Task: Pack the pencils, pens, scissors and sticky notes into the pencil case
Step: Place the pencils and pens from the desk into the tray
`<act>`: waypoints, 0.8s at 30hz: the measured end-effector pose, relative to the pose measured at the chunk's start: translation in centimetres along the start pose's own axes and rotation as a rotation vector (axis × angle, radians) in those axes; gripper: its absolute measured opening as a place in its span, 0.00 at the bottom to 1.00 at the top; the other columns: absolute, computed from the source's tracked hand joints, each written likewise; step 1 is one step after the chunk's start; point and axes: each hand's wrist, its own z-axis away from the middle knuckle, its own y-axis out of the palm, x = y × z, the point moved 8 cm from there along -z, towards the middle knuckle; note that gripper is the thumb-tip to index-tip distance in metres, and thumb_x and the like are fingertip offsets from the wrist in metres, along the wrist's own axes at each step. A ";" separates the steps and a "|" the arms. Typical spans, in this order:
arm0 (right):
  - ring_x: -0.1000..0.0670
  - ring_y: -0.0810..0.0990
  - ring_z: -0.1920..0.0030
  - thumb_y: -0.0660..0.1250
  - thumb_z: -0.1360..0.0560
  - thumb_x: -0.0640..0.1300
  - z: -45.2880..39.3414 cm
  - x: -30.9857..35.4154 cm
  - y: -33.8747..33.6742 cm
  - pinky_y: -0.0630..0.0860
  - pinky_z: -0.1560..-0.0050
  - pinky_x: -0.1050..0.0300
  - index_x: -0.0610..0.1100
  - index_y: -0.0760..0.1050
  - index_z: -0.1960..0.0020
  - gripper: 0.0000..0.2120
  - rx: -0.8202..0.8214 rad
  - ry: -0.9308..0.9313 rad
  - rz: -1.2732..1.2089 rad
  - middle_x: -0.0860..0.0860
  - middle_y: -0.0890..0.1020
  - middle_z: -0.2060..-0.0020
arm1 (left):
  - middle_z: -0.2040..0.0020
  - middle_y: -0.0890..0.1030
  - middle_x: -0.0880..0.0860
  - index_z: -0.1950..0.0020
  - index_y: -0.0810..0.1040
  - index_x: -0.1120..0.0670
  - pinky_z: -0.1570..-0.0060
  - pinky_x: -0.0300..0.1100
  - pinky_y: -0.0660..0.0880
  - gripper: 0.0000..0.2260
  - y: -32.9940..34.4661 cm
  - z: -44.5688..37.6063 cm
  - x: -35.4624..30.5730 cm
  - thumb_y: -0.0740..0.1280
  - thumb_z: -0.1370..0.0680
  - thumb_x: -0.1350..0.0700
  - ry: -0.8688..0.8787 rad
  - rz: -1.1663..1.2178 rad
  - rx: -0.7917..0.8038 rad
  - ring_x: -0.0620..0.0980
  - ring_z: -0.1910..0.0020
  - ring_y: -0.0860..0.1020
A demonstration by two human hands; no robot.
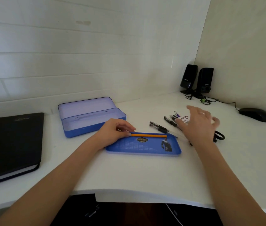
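A blue pencil case (89, 119) stands open and empty at the back of the white desk. Its flat blue insert tray (142, 148) lies in front, with an orange pencil (148, 136) along its far edge. My left hand (116, 130) pinches the pencil's left end. Several black pens (159, 127) lie to the right, beside a small sticky-note pack (184, 119). My right hand (198, 123) hovers over them, fingers spread, holding nothing. Black scissors handles (219, 136) peek out from behind my right wrist.
A black notebook (10, 144) lies at the left. Two black speakers (197, 80) stand in the back corner with cables. A black mouse (254, 114) sits at the far right. The desk's front edge (129, 194) runs just below my forearms.
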 end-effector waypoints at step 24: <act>0.46 0.74 0.63 0.57 0.20 0.43 0.4 7.3 -3.1 0.67 0.65 0.55 0.40 0.75 0.46 0.10 -0.261 -0.389 -0.350 0.44 0.79 0.55 | 0.56 0.84 0.47 0.53 0.82 0.50 0.53 0.32 0.73 0.08 0.2 -0.3 0.2 0.71 0.27 0.62 0.002 0.013 0.002 0.41 0.55 0.80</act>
